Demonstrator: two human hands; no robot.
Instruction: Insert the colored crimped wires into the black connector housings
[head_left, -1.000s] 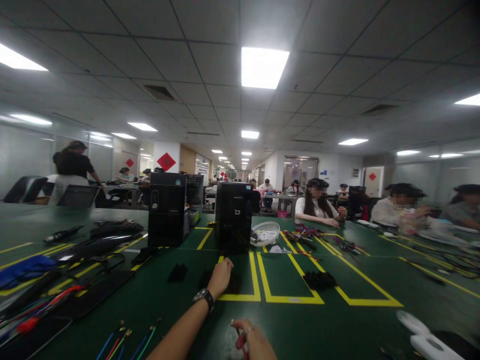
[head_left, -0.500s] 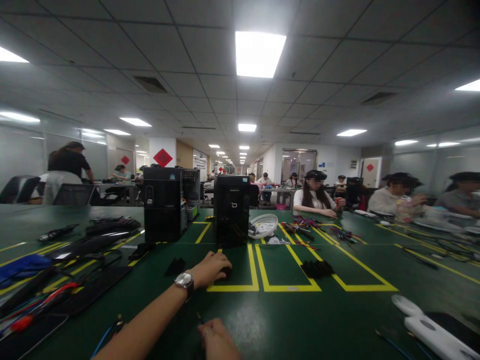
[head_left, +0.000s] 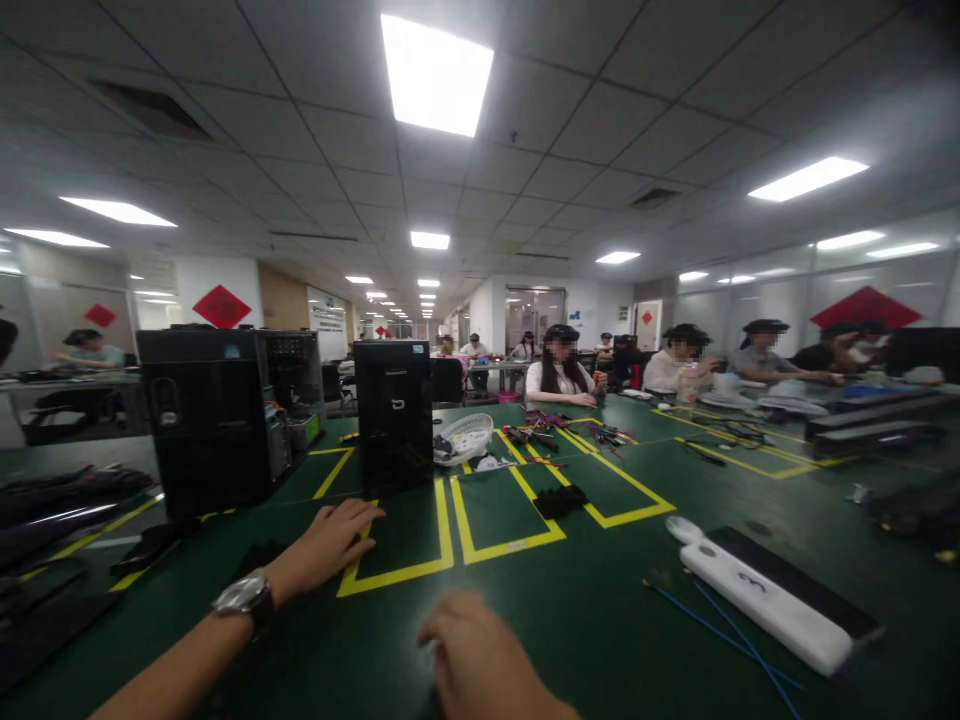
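My left hand [head_left: 326, 548], a watch [head_left: 244, 597] on its wrist, reaches over the green table with fingers stretched out and holding nothing. Its fingertips are at the left edge of a yellow tape rectangle [head_left: 397, 578], in front of a black computer case [head_left: 394, 415]. My right hand [head_left: 480, 655] is low in the middle, blurred, its fingers curled together. What they hold, if anything, is hidden. A dark bundle [head_left: 259, 558] lies partly behind my left hand.
A larger computer case [head_left: 206, 430] stands open-sided at left. A white basket [head_left: 466, 440], several cables [head_left: 532, 435] and a black clump [head_left: 560, 500] lie beyond. At right are a long white device [head_left: 772, 605] and blue thin rods [head_left: 727, 625]. A co-worker [head_left: 562, 370] sits across.
The view has turned to the right, so the cases sit further left. My left hand has drawn back a little from the rectangle. The dark thin tip at my right hand no longer shows.
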